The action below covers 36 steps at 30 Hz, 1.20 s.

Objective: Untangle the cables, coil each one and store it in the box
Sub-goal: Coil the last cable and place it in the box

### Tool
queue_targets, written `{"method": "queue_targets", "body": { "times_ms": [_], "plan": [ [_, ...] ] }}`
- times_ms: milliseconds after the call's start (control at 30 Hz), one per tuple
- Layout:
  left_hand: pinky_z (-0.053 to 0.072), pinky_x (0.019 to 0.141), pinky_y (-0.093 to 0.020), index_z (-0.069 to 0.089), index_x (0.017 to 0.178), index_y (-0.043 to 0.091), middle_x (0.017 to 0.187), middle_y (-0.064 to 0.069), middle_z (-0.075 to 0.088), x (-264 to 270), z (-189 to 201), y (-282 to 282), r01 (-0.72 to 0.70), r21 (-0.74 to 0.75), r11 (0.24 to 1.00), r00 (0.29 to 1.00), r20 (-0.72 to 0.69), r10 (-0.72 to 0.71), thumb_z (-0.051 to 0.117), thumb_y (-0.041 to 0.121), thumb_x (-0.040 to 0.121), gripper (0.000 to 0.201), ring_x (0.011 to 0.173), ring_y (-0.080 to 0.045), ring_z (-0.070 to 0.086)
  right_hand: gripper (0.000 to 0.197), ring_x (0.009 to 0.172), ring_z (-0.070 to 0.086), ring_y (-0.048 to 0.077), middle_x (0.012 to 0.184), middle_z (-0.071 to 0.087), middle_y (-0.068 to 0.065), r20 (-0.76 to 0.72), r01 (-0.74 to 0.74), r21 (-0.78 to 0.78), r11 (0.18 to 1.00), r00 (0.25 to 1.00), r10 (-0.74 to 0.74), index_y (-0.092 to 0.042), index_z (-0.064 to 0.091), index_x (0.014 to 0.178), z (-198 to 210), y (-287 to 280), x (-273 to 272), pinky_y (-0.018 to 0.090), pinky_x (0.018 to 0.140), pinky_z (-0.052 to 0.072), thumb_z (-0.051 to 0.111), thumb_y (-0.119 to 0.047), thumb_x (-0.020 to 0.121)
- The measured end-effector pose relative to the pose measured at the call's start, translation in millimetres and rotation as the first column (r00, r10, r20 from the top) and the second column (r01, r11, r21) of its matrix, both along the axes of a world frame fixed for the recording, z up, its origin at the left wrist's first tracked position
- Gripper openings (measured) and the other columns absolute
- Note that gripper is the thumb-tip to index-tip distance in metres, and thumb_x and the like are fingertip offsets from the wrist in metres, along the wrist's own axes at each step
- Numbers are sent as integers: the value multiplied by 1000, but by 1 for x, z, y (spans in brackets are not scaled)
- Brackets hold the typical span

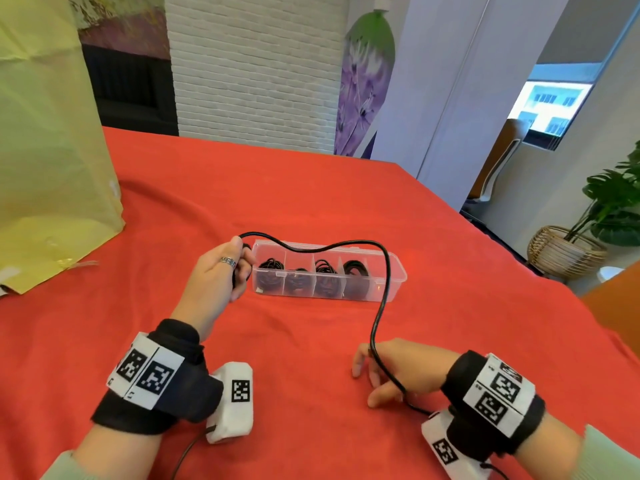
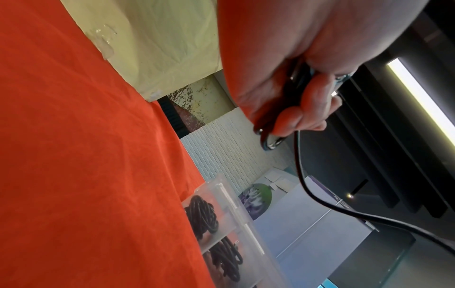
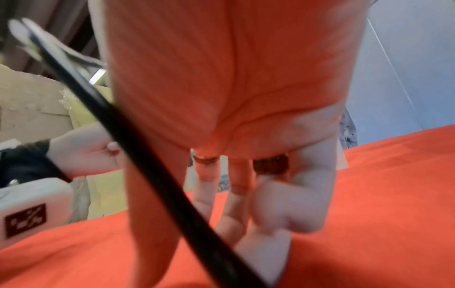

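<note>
wrist bands with square black-and-white markers, no readable words, sit lowest; right hand [image 1: 391,370] at 5 o'clock hangs fingers loosely down over the red cloth [image 1: 311,188], black cable [image 1: 379,306] draped across it, not gripped; left hand [image 1: 218,271] at 9 o'clock curls round the cable's coiled end; clear box [image 1: 398,271] at centre holds four coils; white brick wall [image 1: 256,64] at 12 o'clock; potted plant [image 1: 609,202] at 3 o'clock.

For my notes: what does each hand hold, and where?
Left hand grips coiled loops at one end of the black cable; right hand lets it run between loose fingers.
</note>
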<state>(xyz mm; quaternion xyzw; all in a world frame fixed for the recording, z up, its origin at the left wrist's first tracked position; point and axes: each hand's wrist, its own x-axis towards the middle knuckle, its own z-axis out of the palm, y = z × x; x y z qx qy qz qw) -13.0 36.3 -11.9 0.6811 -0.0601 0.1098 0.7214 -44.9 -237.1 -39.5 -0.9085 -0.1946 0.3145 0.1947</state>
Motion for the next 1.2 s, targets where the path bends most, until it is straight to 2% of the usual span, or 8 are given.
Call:
{"method": "queue_targets", "body": {
  "times_ms": [167,267,400,567,733,867,1033,1200],
  "plan": [
    [25,40,-17,52,72,9,59,-3,38,3,-2,5,-64,37,997,998,-23,65,31,27,101,40,34,-7,29,28,71,64,18,90,67,6,87,344,415,842,907,-413,-28,54,108,29,-6,-1,34,63,52,32,-43,99],
    [25,40,-17,52,73,8,59,-2,39,4,-4,5,-74,59,996,996,-38,76,32,27,101,39,34,-7,30,53,85,67,23,103,70,10,-250,376,487,788,925,-286,-27,46,124,39,-5,-7,30,65,53,30,-63,90],
    [27,41,-17,52,72,9,58,-2,40,6,-5,7,-107,49,993,993,-41,109,32,26,101,39,33,-6,31,12,50,52,6,61,56,-7,-96,130,382,915,990,-100,-21,56,100,25,2,-12,21,52,43,46,-26,98],
    [28,38,-15,54,71,7,55,0,43,10,-7,15,-113,-9,994,991,-70,112,31,31,101,44,32,-7,34,22,46,21,8,57,24,-5,19,472,685,555,750,-661,-12,48,87,40,-35,10,22,43,19,47,-33,95],
    [38,40,-19,58,80,-1,52,-4,50,2,-3,5,142,-107,984,967,-197,-161,30,35,100,50,33,-14,45,29,93,50,22,96,50,4,404,570,428,701,574,-713,-14,47,120,33,-62,25,28,79,38,50,-27,95],
    [50,47,-21,61,86,-5,62,-12,62,-15,6,-13,362,-244,900,872,-253,-419,38,40,89,50,49,-20,64,54,129,34,22,136,42,9,790,314,407,858,350,-503,-16,35,141,42,-15,10,24,107,19,53,-19,90],
    [57,59,-25,72,84,1,82,-18,72,-34,12,-30,540,-372,755,747,-201,-634,42,32,83,43,78,-31,71,55,124,46,22,124,59,1,825,35,100,994,556,-103,-19,45,132,22,60,0,44,113,22,25,-42,86],
    [57,68,-26,73,92,2,102,-19,70,-25,20,-25,446,-594,670,843,26,-538,46,30,81,40,95,-30,69,25,87,59,35,90,64,10,735,-14,67,998,677,-40,-18,44,100,14,73,-7,41,69,40,29,-37,101]
  ]
}}
